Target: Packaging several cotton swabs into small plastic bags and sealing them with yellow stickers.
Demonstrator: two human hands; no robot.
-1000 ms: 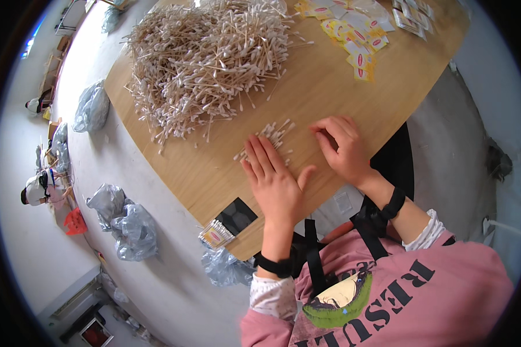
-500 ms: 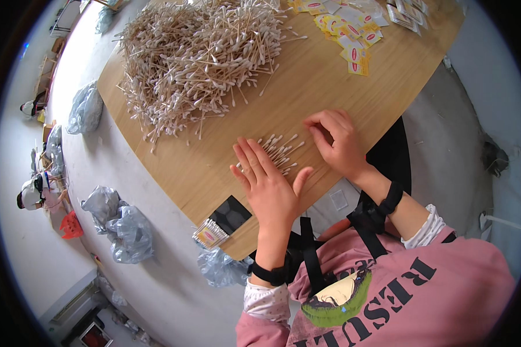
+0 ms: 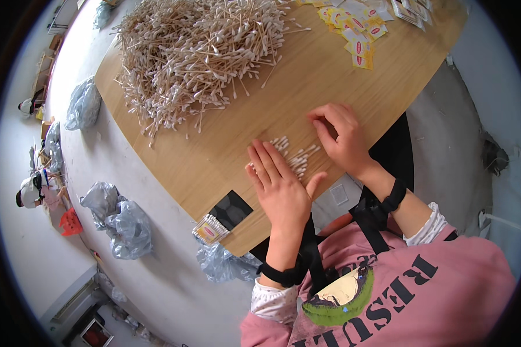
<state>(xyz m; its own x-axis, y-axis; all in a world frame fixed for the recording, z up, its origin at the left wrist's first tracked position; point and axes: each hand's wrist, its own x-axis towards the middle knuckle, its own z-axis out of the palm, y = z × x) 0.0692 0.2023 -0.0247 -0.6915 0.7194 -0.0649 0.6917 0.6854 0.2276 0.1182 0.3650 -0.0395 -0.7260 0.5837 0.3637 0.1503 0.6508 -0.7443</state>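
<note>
A small group of white-tipped cotton swabs (image 3: pixel 300 159) lies on the wooden table. My left hand (image 3: pixel 281 182) rests flat over their left side, fingers stretched and thumb spread, covering part of them. To the right of the swabs my right hand (image 3: pixel 344 137) hovers with curled fingers, thumb and forefinger drawn close; no swab sticks out of it. Farther off rises a big heap of loose cotton swabs (image 3: pixel 197 61). By the table's near left edge, a pack of swabs with a yellow-and-white label (image 3: pixel 210 229) sits against a black pad (image 3: pixel 231 210).
Yellow-and-white paper labels (image 3: pixel 359 34) and flat clear packs (image 3: pixel 410 11) lie at the far right of the table (image 3: pixel 307 87). Grey plastic bags (image 3: pixel 127 228) stand on the floor at left. Another person (image 3: pixel 35 188) is beyond them. A clear flat box (image 3: pixel 338 195) shows below the table edge.
My left hand has shifted a little to the right, and the small group of swabs with it. The right hand stays curled in nearly the same place.
</note>
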